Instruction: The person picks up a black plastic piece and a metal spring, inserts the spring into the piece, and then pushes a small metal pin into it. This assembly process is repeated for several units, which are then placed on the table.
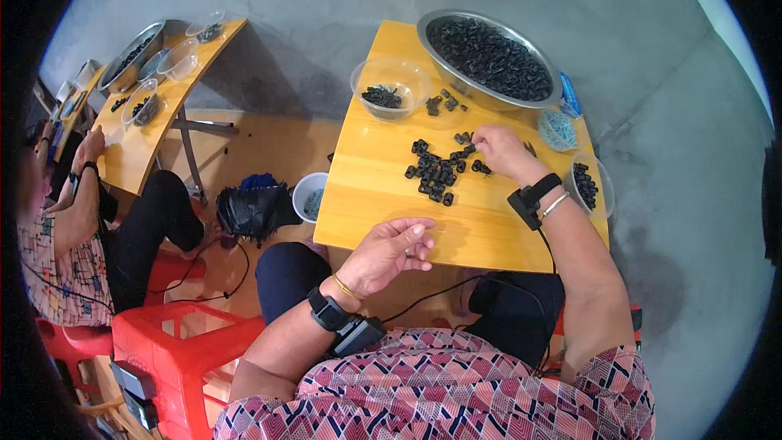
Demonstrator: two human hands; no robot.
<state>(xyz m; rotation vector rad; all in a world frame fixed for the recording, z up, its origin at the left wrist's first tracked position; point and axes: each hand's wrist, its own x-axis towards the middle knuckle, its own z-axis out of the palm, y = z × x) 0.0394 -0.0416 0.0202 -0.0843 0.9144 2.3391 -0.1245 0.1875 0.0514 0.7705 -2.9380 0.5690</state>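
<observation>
My left hand (387, 255) is above the near edge of the yellow table (366, 220), palm turned inward. Its fingers are loosely bent and apart, and nothing shows between them. Over the table's right half, my right hand (507, 152) points its fingertips down at the far side of a loose group of small black plastic parts (436, 169). Thumb and forefinger come together there; whatever lies between them is too small to make out. A few more black parts (446, 103) lie farther back, beside a clear plastic bowl (391, 90) with similar parts inside.
A wide metal basin (542, 98) heaped with black parts stands at the back. On the right are a tub of light-blue bits (557, 129) and a clear container (604, 187). A white bucket (311, 195) and red stool (175, 350) are left; a co-worker (77, 236) sits at another table.
</observation>
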